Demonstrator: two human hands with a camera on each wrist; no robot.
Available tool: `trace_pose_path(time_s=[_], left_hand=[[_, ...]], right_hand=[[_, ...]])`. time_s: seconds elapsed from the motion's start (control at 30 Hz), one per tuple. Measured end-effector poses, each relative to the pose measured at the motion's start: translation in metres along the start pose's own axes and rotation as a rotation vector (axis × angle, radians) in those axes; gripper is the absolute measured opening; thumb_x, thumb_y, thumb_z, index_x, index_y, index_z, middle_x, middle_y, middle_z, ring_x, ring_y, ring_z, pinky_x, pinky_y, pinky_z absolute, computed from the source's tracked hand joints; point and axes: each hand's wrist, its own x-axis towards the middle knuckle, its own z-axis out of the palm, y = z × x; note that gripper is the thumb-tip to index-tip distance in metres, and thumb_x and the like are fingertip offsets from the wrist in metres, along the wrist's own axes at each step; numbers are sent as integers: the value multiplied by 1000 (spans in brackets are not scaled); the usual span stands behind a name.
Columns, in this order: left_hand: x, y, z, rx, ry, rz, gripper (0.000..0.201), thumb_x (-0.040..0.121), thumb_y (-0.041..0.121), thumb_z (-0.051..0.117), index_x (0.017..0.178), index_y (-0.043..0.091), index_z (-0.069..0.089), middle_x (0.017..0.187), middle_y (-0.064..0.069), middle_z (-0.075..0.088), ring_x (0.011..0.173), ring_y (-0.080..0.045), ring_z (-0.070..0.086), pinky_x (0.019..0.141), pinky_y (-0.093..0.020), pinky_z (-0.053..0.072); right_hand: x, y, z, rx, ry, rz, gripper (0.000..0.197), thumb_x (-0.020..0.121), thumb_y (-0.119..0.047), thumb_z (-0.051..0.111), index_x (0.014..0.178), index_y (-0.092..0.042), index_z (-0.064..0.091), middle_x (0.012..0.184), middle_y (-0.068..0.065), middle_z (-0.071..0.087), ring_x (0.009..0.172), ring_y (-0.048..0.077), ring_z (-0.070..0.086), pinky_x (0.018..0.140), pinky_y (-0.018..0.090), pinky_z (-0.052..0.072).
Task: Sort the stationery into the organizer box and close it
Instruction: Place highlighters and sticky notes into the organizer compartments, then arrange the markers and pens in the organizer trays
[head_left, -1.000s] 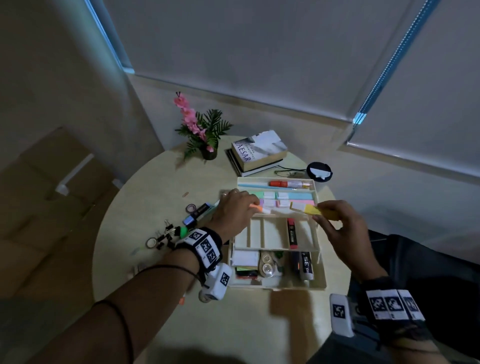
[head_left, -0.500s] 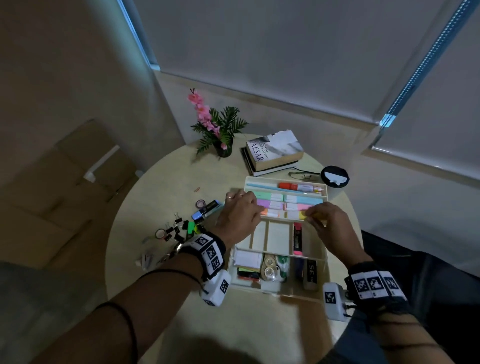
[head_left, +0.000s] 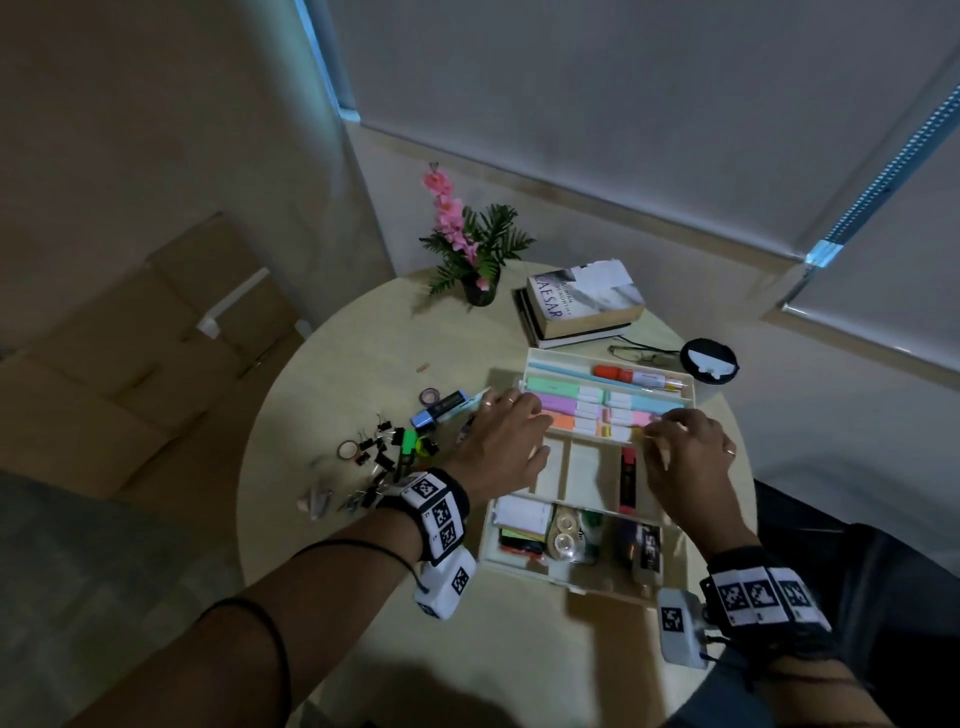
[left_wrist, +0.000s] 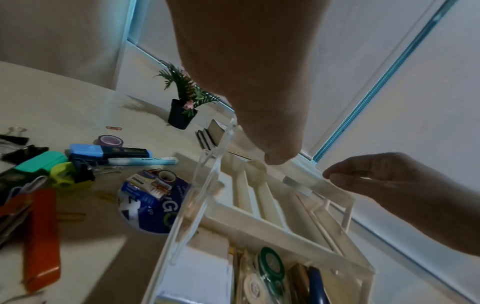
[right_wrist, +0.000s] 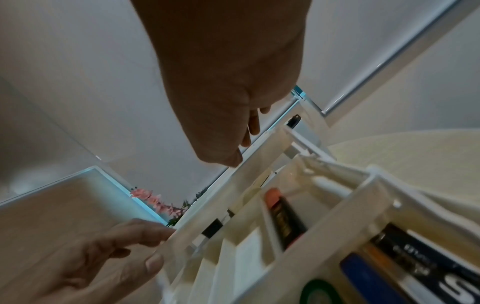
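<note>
The cream tiered organizer box (head_left: 545, 571) stands open on the round table (head_left: 363, 364). Its top tier holds pastel highlighters, among them green (head_left: 553, 387) and orange (head_left: 563, 421). My left hand (head_left: 511, 441) lies with fairly straight fingers over the left ends of these highlighters, and its fingertips (right_wrist: 155, 232) touch the tier's end wall. My right hand (head_left: 675, 447) curls its fingertips (left_wrist: 335, 174) down onto the yellow highlighter (head_left: 608, 430) in the same tier. A red-capped marker (head_left: 628, 478) lies in the middle tier. Tape and sticky notes fill the bottom.
Loose stationery lies left of the box: a blue highlighter (head_left: 441, 408), a green one (head_left: 409, 447), binder clips (head_left: 379, 452), tape rolls (head_left: 430, 396) and an orange stapler (left_wrist: 41, 236). A potted plant (head_left: 478, 249), books (head_left: 582, 306), glasses (head_left: 641, 355) and a black disc (head_left: 709, 361) stand behind.
The right hand lowered the yellow highlighter into the top tier. The left hand laid the orange highlighter there and stays over it. The head view moved closer.
</note>
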Motion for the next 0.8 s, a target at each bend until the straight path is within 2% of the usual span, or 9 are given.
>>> trace_pose_path(time_s=[0.07,0.17,0.27,0.33,0.47,0.57,0.63,0.7,0.8], left_hand=[[-16,-9,-1,-89,58,-32,43,95,41,58,132,20,62,135,-4,54,124,-26,49,104,-46,40],[-53,-34,1,-252,134,-107,39,96,34,59,132,18,58,136,-3,51,126,-25,48,103,-42,42],[-105,-77,14,-351,77,-200,32,98,28,56,127,16,59,133,-5,50,123,-28,51,98,-43,49],[-143,-110,28,-424,17,-277,24,98,24,56,121,17,61,130,-3,49,120,-25,53,97,-45,52],[-214,-162,41,-568,-64,-380,20,97,18,60,117,19,65,128,1,52,120,-20,56,99,-41,52],[-260,-188,42,-612,-128,-430,19,99,16,63,116,23,65,124,6,54,120,-15,54,99,-33,49],[-287,-204,43,-654,-138,-457,19,98,16,65,114,25,65,119,10,54,113,-11,57,95,-29,50],[-308,-217,43,-681,-128,-501,19,96,18,65,112,28,66,115,12,56,105,-8,60,90,-30,54],[-328,-232,43,-716,-159,-569,17,97,23,65,112,31,67,114,15,60,95,-3,61,84,-30,56]], right_hand=[[-5,-22,0,40,24,-41,27,86,-12,79,113,-15,73,125,14,59,114,38,53,97,57,44],[-7,-71,9,143,5,-211,26,85,-4,76,109,-12,71,114,11,60,105,34,57,89,50,49],[-3,-136,27,224,-138,-383,21,89,-1,70,108,-10,70,107,6,61,93,27,62,78,39,52],[5,-178,48,231,-264,-413,22,93,-3,67,114,-11,69,114,6,63,94,24,63,75,34,52],[33,-237,116,38,-526,-391,41,93,0,59,133,-8,63,134,13,60,116,33,62,92,40,53],[51,-257,160,-179,-675,-422,61,94,-3,53,154,-9,42,158,15,40,137,37,49,103,47,52],[61,-262,181,-277,-697,-438,67,98,-4,49,162,-12,30,167,11,28,144,39,40,105,51,51],[72,-261,198,-282,-697,-414,67,100,-5,52,162,-16,30,169,8,26,143,41,41,103,54,51],[84,-256,218,-281,-677,-403,70,96,-8,64,159,-20,39,168,4,30,128,41,55,95,54,56]])
